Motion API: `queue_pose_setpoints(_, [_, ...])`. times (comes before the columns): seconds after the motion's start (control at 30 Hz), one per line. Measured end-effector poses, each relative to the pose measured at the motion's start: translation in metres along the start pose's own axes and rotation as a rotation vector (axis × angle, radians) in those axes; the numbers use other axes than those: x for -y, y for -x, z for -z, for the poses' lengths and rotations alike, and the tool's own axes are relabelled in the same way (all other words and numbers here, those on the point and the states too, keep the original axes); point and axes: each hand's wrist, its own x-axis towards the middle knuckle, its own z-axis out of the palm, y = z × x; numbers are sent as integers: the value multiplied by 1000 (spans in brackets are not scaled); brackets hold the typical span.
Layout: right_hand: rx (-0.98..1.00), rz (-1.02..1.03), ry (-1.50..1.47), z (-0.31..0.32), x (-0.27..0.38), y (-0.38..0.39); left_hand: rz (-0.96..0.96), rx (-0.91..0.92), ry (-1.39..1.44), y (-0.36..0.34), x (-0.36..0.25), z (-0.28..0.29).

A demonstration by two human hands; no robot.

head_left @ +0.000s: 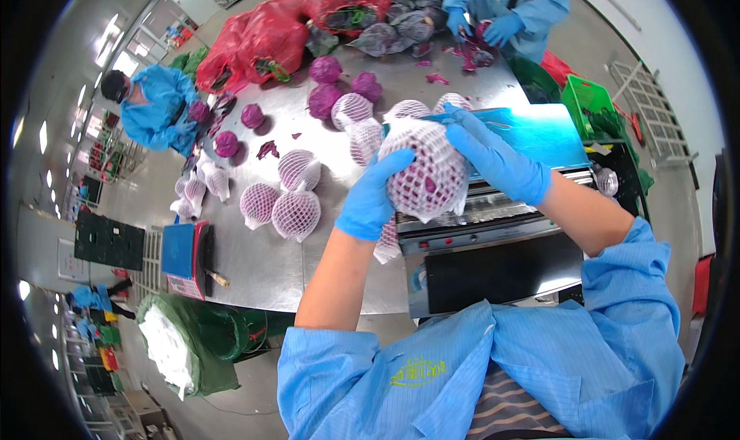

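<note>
A: What's the setting?

B: A bright packing hall, with a long steel table [254, 262] running away from the person wearing the camera. Take the wrapping machine [493, 247] at the table's near end as the landmark.

A: And the hands?

B: Both wear blue gloves. The left hand [371, 197] is cupped around the left side of a red cabbage in white foam netting [426, 174], held right above the machine. The right hand [493, 156] is clamped over its top and right side, fingers spread on the net. So both hands are closed on the one cabbage.

A: What lies around the machine?

B: Left of it on the table sit several more netted cabbages [297, 209], close together. Beyond those, farther from the machine, are bare purple cabbages [325, 70], and past them red mesh sacks [266, 39]. A teal board [539, 131] rests on the machine's far side.

A: Anyone else?

B: A person in a blue coat [158, 104] stands at the table's left edge, well apart from the machine. Another person's gloved hands [501, 27] work among purple leaves at the far end.
</note>
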Motion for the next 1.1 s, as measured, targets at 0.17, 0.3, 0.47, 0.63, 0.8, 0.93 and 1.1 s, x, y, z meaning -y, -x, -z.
queue_pose_setpoints(0.17, [34, -167, -378, 89, -35, 6, 261, -49, -82, -95, 45, -53])
queue_pose_setpoints(0.3, [102, -217, -486, 129, -71, 10, 300, -75, -169, -132, 82, -65])
queue_pose_setpoints(0.47, [89, -102, -470, 142, -100, 15, 139, -216, -611, -133, 105, -31])
queue_pose_setpoints(0.63, [-86, -220, -396, 149, -104, 24, 179, -351, -760, -92, 74, -58])
queue_pose_setpoints(0.8, [-102, -239, -423, 147, -100, 22, -88, -69, -1631, -38, 41, -7])
queue_pose_setpoints(0.93, [-120, -299, -478, 147, -98, 22, -117, 379, -2382, -3, 20, -2])
queue_pose_setpoints(1.1, [-175, -248, -425, 151, -100, 27, -260, 795, -2578, -11, 27, 14])
